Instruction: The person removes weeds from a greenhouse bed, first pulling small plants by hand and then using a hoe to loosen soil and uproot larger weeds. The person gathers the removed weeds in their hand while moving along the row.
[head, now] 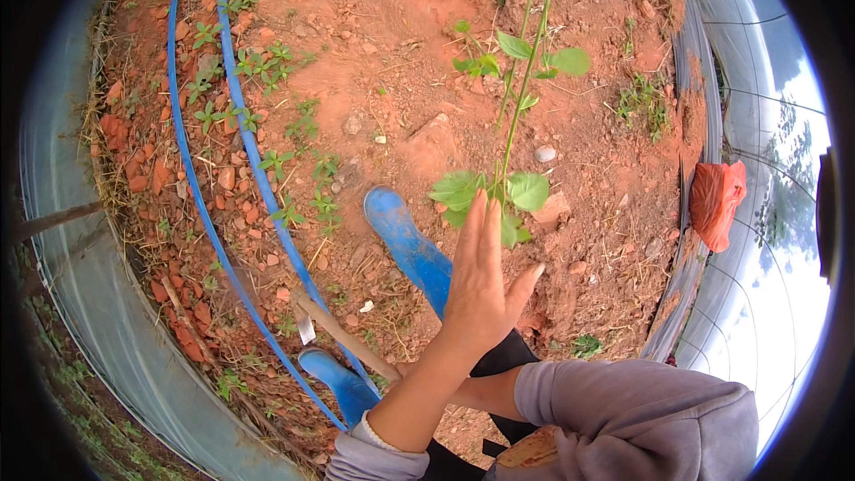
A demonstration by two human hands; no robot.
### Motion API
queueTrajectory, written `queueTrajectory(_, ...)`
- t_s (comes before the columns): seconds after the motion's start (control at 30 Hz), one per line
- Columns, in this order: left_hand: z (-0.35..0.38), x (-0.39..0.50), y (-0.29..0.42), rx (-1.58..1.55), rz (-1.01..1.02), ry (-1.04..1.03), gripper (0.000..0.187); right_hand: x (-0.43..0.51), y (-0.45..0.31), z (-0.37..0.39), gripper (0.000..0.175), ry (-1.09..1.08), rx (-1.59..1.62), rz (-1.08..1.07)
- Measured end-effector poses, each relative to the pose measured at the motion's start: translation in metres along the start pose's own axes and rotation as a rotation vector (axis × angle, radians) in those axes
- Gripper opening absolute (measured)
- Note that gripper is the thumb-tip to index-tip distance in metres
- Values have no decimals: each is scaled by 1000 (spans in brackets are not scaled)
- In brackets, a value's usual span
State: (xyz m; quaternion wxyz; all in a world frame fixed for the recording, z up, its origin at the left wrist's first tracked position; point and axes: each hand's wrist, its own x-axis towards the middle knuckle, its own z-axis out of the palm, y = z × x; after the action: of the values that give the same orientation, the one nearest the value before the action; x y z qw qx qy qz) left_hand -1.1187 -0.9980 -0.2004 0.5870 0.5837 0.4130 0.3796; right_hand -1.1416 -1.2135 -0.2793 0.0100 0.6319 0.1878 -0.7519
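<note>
My left hand (484, 274) reaches over the lower leaves of a tall green plant (518, 107). Its fingers are straight, the thumb stands apart, and nothing is in its grasp. Whether the fingertips touch the leaves or stem, I cannot tell. Behind the left forearm, my right hand (405, 369) is mostly hidden, closed around the wooden handle of a bladed hand tool (351, 341). The tool's metal blade (306, 331) hangs low at the handle's far end, above the soil near the left boot.
Two blue hoses (250, 140) run along the stony red soil (401, 33) at the left. Blue rubber boots (407, 240) stand below me. Plastic sheeting (67, 167) borders the left; more sheeting (748, 93) and a red plastic bag (718, 204) are at right.
</note>
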Motion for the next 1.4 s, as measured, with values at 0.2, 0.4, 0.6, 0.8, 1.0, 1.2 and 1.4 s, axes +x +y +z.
queueTrajectory(0.2, -36, -20, -137, 227, -580, 68, 18, -12, -32, -40, 26, -76, 284, 252)
queueTrajectory(0.4, -68, 20, -251, 972, -326, -348, 38, -22, -56, -90, 23, -115, 473, 480)
queueTrajectory(0.6, -56, 85, -291, 1364, -482, -543, 50, -28, -61, -113, 22, -103, 603, 423)
queueTrajectory(0.8, -53, 71, -308, 1021, -818, -387, 27, -25, -54, -105, 26, -120, 629, 402)
queueTrajectory(1.0, -52, 2, -276, 674, -554, -438, 20, -23, -55, -102, 27, -99, 606, 391)
queueTrajectory(1.2, -68, -91, -217, 480, -788, 112, 24, -17, -63, -110, 26, 189, 280, 113)
queueTrajectory(1.4, -42, -216, -145, 454, -975, -71, 50, 1, -135, -145, 29, 679, -217, -734)
